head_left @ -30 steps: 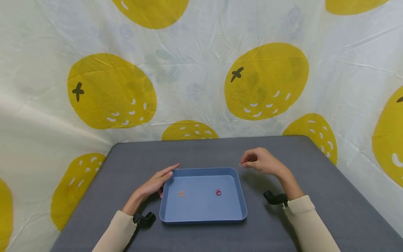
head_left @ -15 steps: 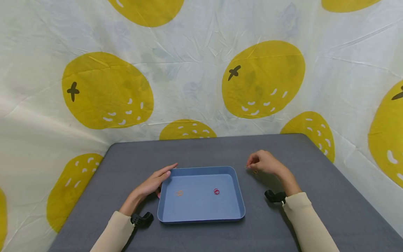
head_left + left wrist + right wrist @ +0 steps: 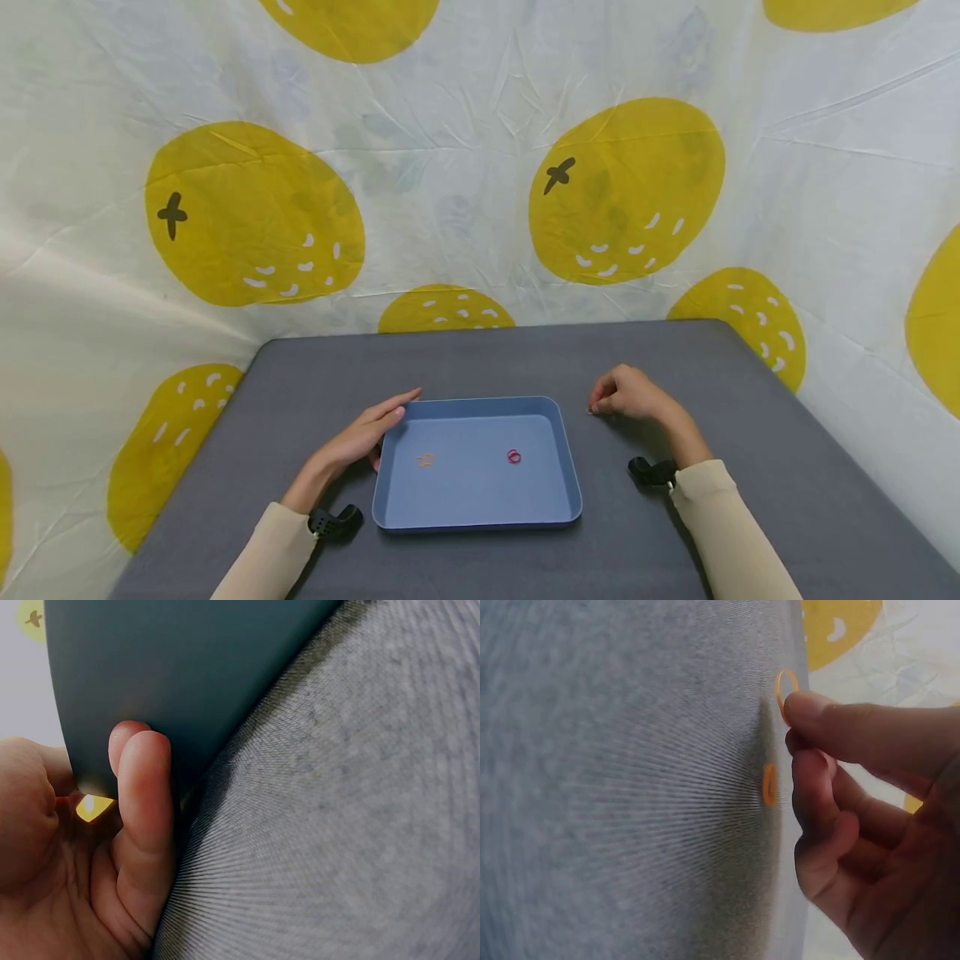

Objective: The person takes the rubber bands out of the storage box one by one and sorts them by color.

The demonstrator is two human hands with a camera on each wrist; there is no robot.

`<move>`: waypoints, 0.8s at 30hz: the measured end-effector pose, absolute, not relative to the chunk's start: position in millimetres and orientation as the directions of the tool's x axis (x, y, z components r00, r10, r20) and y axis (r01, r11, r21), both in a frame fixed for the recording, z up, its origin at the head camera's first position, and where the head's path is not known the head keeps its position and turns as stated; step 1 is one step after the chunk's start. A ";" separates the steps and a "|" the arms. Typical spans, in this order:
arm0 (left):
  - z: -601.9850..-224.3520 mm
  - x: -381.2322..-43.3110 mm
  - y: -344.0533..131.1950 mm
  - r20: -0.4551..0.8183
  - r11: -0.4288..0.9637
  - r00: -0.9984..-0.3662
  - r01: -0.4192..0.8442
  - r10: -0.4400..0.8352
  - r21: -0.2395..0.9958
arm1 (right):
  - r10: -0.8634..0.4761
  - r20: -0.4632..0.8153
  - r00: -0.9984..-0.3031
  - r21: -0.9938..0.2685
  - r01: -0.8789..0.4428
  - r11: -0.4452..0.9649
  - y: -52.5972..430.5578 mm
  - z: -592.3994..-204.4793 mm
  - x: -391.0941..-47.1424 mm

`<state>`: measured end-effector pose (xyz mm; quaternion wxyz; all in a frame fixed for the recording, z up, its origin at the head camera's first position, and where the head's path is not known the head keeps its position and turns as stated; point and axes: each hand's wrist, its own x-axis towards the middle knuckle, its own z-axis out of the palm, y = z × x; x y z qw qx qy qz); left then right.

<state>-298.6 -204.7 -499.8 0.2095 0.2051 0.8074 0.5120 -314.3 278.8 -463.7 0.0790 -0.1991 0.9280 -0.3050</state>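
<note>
A blue tray's (image 3: 474,493) side is touched by the left hand (image 3: 363,437), fingers loosely extended; an orange band (image 3: 778,691) is pinched by the right hand (image 3: 630,395).

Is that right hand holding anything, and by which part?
Yes: the right hand pinches a thin orange band by one end of its loop, between thumb and finger; the rest sticks out.

A grey table (image 3: 315,367) with rounded far corners; behind it, a pale, creased curtain (image 3: 450,100) printed with big yellow fruits (image 3: 258,208), many white-flecked, some with dark stem marks (image 3: 172,216); between them, faint bluish shapes (image 3: 690,46), possibly leaves, too dim to tell.
</note>
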 end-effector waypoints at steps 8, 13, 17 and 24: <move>-483.3 -290.8 -201.4 -0.143 0.395 -0.821 0.107 0.553 0.912 | -0.364 -0.063 -0.929 -0.567 -0.267 0.779 276.9 -467.6 -313.8; -494.7 -296.0 -203.7 -0.134 0.409 -0.830 0.122 0.542 0.904 | -0.354 -0.061 -0.933 -0.574 -0.258 0.777 275.6 -467.5 -312.0; -496.7 -297.3 -204.6 -0.136 0.410 -0.830 0.120 0.541 0.904 | -0.349 -0.065 -0.935 -0.587 -0.247 0.771 274.2 -467.8 -310.8; -502.1 -300.0 -206.1 -0.132 0.408 -0.830 0.123 0.542 0.905 | -0.338 -0.053 -0.940 -0.619 -0.235 0.749 277.3 -466.7 -311.1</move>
